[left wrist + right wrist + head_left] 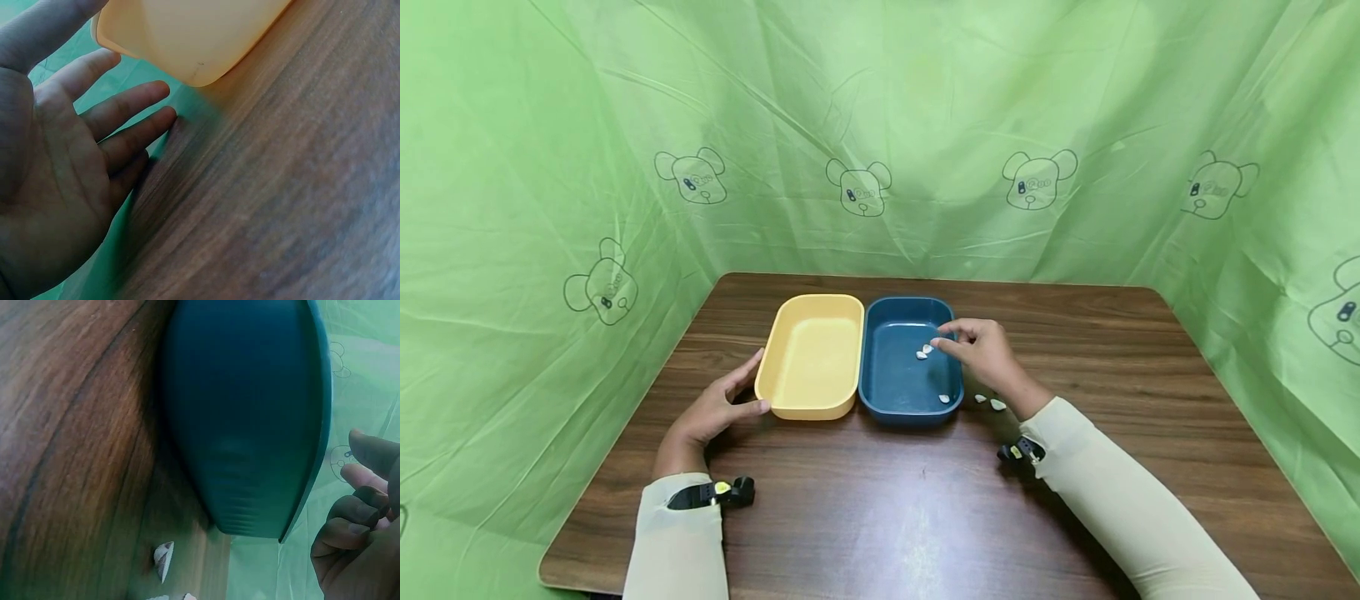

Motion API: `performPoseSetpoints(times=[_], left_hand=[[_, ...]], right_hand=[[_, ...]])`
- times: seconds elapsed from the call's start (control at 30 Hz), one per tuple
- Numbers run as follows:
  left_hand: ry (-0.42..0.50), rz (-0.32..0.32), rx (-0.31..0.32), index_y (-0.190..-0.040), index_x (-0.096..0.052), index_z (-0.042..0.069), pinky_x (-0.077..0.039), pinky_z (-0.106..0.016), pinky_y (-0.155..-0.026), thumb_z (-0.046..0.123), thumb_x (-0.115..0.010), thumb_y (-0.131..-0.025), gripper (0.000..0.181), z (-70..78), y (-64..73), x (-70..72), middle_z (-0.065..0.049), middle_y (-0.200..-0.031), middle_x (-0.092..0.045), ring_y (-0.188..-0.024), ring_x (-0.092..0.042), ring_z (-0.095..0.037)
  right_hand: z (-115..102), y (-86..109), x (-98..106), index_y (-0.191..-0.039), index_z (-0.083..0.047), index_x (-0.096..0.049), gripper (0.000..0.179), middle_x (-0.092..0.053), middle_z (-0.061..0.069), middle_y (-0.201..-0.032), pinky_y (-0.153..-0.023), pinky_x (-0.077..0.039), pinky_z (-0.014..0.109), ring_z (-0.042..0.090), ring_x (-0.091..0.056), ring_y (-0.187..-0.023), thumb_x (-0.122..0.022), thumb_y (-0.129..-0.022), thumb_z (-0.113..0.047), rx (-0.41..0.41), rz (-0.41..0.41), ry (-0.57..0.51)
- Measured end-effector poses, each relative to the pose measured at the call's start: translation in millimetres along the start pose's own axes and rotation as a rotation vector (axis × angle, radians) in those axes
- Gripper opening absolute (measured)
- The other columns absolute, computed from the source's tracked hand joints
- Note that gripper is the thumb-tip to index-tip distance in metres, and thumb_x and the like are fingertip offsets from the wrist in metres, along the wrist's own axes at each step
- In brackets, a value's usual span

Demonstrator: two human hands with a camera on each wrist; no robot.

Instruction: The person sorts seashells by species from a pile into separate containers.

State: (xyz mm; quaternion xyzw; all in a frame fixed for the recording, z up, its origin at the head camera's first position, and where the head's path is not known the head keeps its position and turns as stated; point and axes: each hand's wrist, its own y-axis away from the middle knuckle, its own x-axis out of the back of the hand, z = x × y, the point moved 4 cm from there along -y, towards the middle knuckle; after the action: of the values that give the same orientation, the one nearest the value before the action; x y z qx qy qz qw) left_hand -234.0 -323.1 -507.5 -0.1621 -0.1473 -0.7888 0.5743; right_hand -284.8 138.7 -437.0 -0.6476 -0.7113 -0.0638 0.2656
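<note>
My left hand (718, 408) rests at the near left corner of a yellow tray (810, 413), thumb at the front and fingers along the side. In the left wrist view those fingers (134, 103) are extended and spread. The right hand (985, 350) hovers over the right rim of a blue tray (898, 387), thumb and index finger apart, with nothing visible between them. Just by the thumb tip, a small white shell (927, 348) appears close to another shell (921, 356). A third shell (944, 398) lies near the blue tray's front right corner.
Right of the blue tray, small white shells (997, 405) lie on the wooden table (850, 517); one shell (164, 561) shows patterned in the right wrist view. The two trays stand side by side, touching. Green curtains (925, 100) with bear drawings surround the table.
</note>
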Motion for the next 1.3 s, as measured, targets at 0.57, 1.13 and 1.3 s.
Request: performPoseSetpoints(times=[0.57, 1.13, 1.3], left_hand=[[0.001, 0.004, -0.023, -0.176, -0.023, 0.021, -0.033, -0.009, -0.114, 0.018, -0.083, -0.098, 0.099, 2.4, -0.2, 0.2, -0.014, -0.180, -0.031, -0.165, -0.028, -0.041], [-0.008, 0.011, -0.017, -0.175, -0.026, 0.030, -0.034, -0.012, -0.115, 0.019, -0.084, -0.098, 0.098, 3.1, -0.3, 1.7, -0.013, -0.179, -0.033, -0.165, -0.030, -0.039], [0.000, 0.003, -0.015, -0.175, -0.025, 0.030, -0.035, -0.008, -0.111, 0.020, -0.084, -0.098, 0.098, 1.7, 0.8, 0.4, -0.014, -0.180, -0.031, -0.165, -0.028, -0.042]], right_hand=[[1, 1.3, 13, -0.112, 0.002, -0.084, 0.024, -0.052, -0.005, -0.065, -0.056, -0.038, 0.022, 0.003, -0.044, -0.059, -0.088, -0.094, -0.014, -0.007, 0.042, 0.006], [24, 19.4, 39, -0.115, 0.004, -0.082, 0.029, -0.070, 0.022, -0.117, -0.093, -0.048, 0.028, 0.029, -0.060, -0.110, -0.088, -0.092, -0.013, -0.037, 0.123, 0.038], [34, 26.2, 43, -0.117, 0.003, -0.081, 0.030, -0.067, 0.022, -0.124, -0.100, -0.046, 0.039, 0.032, -0.059, -0.119, -0.088, -0.093, -0.014, -0.044, 0.124, 0.079]])
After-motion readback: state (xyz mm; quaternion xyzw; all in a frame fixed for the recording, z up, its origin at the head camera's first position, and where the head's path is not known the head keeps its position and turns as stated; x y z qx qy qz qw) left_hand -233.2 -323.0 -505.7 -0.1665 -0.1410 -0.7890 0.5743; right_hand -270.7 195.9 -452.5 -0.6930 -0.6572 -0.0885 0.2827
